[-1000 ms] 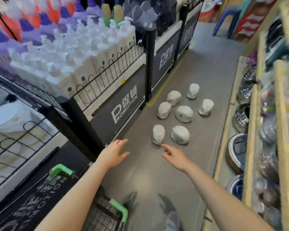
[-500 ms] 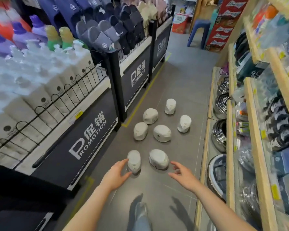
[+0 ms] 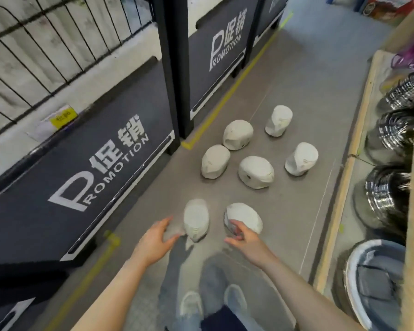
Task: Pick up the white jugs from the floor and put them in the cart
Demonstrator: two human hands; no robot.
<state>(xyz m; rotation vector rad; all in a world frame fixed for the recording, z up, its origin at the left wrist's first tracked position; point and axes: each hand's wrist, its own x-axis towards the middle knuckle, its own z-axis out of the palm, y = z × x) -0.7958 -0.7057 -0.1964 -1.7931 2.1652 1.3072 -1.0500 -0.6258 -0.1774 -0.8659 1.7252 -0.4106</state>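
Observation:
Several white jugs lie on the grey floor in the head view. The two nearest are the left jug (image 3: 196, 219) and the right jug (image 3: 245, 217). My left hand (image 3: 155, 240) is spread open, its fingertips at the left jug's side. My right hand (image 3: 243, 237) has its fingers curled against the near end of the right jug, with a gap still between thumb and fingers. Both jugs rest on the floor. Further off lie more jugs, among them one in the middle (image 3: 256, 172) and one at the back (image 3: 279, 120). The cart is out of view.
Black display bins marked PROMOTION (image 3: 86, 187) line the left, with a yellow floor line (image 3: 225, 99) along their base. A wooden shelf (image 3: 359, 144) with stacked steel bowls (image 3: 390, 185) runs along the right. My legs and shoes (image 3: 191, 304) are below the hands.
The view has tilted down and come closer to the jugs, and the cart has left the frame. Both hands have reached forward and now touch the two nearest jugs.

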